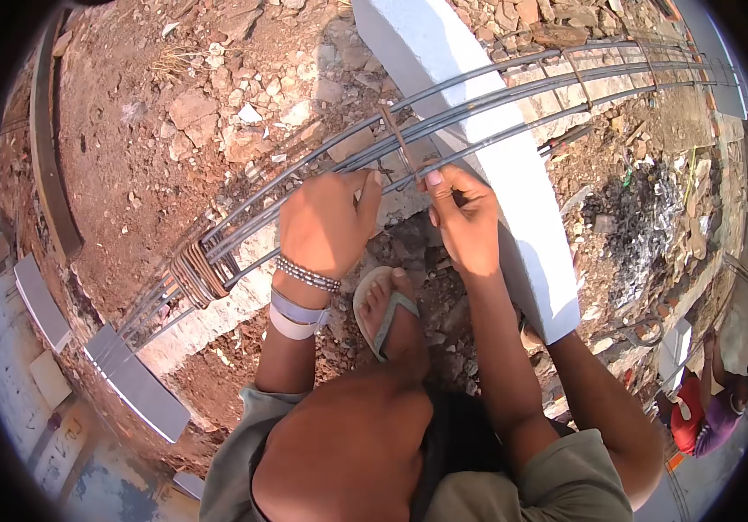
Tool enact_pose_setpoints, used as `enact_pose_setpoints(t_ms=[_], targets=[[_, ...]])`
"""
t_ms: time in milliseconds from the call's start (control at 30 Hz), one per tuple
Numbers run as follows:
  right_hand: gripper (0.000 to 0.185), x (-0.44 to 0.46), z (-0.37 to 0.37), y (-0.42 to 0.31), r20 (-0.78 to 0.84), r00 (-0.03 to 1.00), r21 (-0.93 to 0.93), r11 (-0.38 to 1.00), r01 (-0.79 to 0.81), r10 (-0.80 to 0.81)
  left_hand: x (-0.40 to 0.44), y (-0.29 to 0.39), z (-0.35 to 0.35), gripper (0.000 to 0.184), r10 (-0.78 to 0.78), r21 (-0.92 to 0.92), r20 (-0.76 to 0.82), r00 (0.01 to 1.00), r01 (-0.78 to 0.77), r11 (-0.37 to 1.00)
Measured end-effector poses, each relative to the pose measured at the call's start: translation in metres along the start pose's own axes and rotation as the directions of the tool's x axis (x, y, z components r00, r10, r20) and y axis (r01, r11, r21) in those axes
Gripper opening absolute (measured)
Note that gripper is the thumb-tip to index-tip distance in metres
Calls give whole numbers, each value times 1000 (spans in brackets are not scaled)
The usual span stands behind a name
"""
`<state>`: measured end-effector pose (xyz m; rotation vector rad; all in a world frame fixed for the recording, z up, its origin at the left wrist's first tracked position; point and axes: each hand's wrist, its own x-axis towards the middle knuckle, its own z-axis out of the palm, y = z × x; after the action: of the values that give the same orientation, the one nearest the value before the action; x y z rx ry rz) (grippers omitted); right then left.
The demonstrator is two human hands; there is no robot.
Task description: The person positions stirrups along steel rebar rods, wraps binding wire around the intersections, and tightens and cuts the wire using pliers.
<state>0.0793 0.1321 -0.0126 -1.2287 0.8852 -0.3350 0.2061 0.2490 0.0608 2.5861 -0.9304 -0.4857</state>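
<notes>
A long cage of steel rebar [469,106] runs from the lower left to the upper right in front of me. My left hand [326,222] is closed over the lower bars, its fingertips partly hidden. My right hand [465,217] pinches the lower end of a rusty stirrup [402,143], where it meets the lowest bar; any thin wire there is too small to make out. A bunch of stirrups [200,274] sits around the bars to the left of my hands. Under the cage lies a long block, white on top and grey at the side [513,200].
My sandalled foot [387,309] stands on rubble below the cage. Grey blocks [134,383] support the cage's left end. A dark beam [47,139] lies at the far left. Ash [635,217] covers ground at the right. Another person [713,409] is at the lower right.
</notes>
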Motion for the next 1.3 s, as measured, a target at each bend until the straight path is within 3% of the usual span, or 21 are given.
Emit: enact_pose_setpoints(t_ms=[67, 200, 300, 400, 500, 600, 800, 900, 1000, 1100, 1200, 1300], targets=[[27, 3, -3, 8, 32, 999, -27, 999, 23, -22, -2, -8, -1, 26, 176, -7, -76, 981, -177, 984], [25, 6, -6, 11, 85, 996, -59, 998, 35, -30, 12, -35, -12, 8, 528, 198, -59, 847, -509, 838], [26, 4, -3, 5, 65, 998, -27, 1000, 2, 0, 26, -37, -17, 14, 645, 145, -1, 764, -638, 756], [29, 3, -2, 1, 57, 998, -11, 1000, -25, 25, 40, -30, -29, 19, 691, 208, 181, 699, -714, 668], [28, 5, -5, 5, 73, 997, -19, 1000, -9, 10, 49, -29, -27, 18, 729, 297, 259, 634, -770, 564], [27, 5, -4, 6, 81, 997, -16, 1000, -6, 8, 55, -27, -26, 23, 779, 251, 276, 563, -825, 507], [28, 8, -1, 14, 69, 997, 42, 999, 33, -36, 62, -21, -36, 14, 763, 109, 322, 560, -823, 558], [25, 9, 3, 11, 51, 998, 79, 996, 37, -41, 69, -17, -35, 12, 728, 121, 386, 567, -813, 569], [22, 10, 0, 13, 72, 996, -39, 997, 60, -57, 61, -1, -39, 12, 663, 139, 419, 620, -765, 628], [22, 12, 3, 16, 56, 993, -26, 994, 107, -105, 53, 9, -32, 12, 667, 302, 397, 631, -776, 554], [19, 7, -1, 6, 78, 994, -107, 991, 85, -77, 56, 6, -41, 12, 707, 226, 343, 619, -784, 577], [18, 2, 0, 8, 92, 982, -31, 986, 166, -163, 58, -3, -48, 12, 606, -8, 393, 691, -657, 754]])
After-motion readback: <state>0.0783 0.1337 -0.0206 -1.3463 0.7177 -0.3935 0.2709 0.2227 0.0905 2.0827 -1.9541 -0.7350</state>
